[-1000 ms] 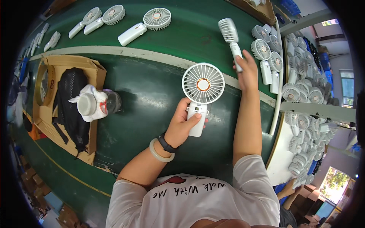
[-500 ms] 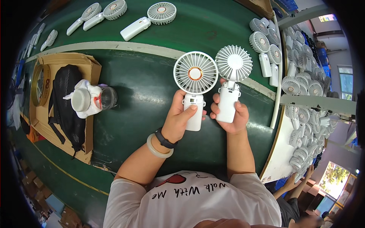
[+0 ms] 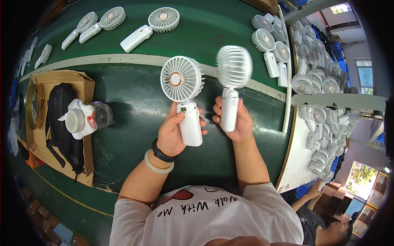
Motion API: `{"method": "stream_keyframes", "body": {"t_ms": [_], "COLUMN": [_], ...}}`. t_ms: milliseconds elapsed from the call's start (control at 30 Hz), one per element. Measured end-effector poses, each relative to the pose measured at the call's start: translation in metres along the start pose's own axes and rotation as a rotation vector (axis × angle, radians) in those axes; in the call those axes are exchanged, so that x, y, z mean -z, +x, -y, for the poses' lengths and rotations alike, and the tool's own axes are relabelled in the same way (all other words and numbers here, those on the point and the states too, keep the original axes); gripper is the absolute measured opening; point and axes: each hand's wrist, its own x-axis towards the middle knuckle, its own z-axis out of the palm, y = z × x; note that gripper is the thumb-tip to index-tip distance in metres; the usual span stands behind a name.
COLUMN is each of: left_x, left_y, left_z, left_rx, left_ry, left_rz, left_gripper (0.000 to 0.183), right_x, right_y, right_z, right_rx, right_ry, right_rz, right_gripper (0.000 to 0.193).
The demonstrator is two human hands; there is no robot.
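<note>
My left hand (image 3: 172, 133) is wrapped round the handle of a white handheld fan (image 3: 181, 79), its thumb near a small dark display. This fan's round grille, with a copper-coloured ring at the hub, is angled to the left. My right hand (image 3: 241, 123) grips the handle of a second white handheld fan (image 3: 234, 67), which is turned edge-on, its grille slightly smeared by motion. Both fans are held upright above the dark green table (image 3: 139, 135), their heads apart. A black band and a pale bangle circle my left wrist.
At left, an open cardboard box (image 3: 88, 162) holds a black bag (image 3: 65, 123); a clear jar (image 3: 104, 115) wrapped in white cloth stands beside it. Several fans (image 3: 163, 19) lie along the green far strip. Beyond a white rail (image 3: 287, 110), many fans (image 3: 322, 123) cover another table, where a person works.
Both hands have shifted apart a little. The left fan has turned its face leftward, and the right fan has rotated from its back to its side. The whole view has slid slightly.
</note>
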Motion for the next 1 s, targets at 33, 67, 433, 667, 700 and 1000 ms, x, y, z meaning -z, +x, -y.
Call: {"method": "stream_keyframes", "body": {"t_ms": [33, 67, 433, 667, 700, 1000], "left_x": [0.001, 0.001, 0.007, 0.007, 0.007, 0.006], "left_y": [0.000, -0.001, -0.005, -0.005, -0.005, -0.004], "left_z": [0.000, 0.000, 0.003, 0.005, 0.005, 0.004], "left_rx": [-0.005, 0.001, 0.017, 0.031, 0.029, 0.052], "left_ry": [-0.011, -0.025, 0.013, -0.061, -0.059, -0.066], "left_rz": [0.026, 0.011, -0.033, -0.034, -0.032, -0.011], "left_gripper": [0.037, 0.037, 0.043, 0.041, 0.041, 0.039], "right_x": [-0.003, -0.007, -0.018, -0.013, -0.014, -0.015], "right_y": [-0.001, -0.001, 0.001, 0.000, 0.000, -0.002], "right_z": [0.001, 0.001, 0.001, 0.003, 0.003, -0.002], "right_rx": [0.005, 0.010, 0.063, 0.054, 0.061, 0.047], "right_ry": [-0.120, -0.241, -0.469, -0.466, -0.462, -0.491], "right_rz": [-0.010, -0.020, -0.207, -0.170, -0.179, -0.171], "right_gripper": [0.044, 0.042, 0.036, 0.035, 0.035, 0.034]}}
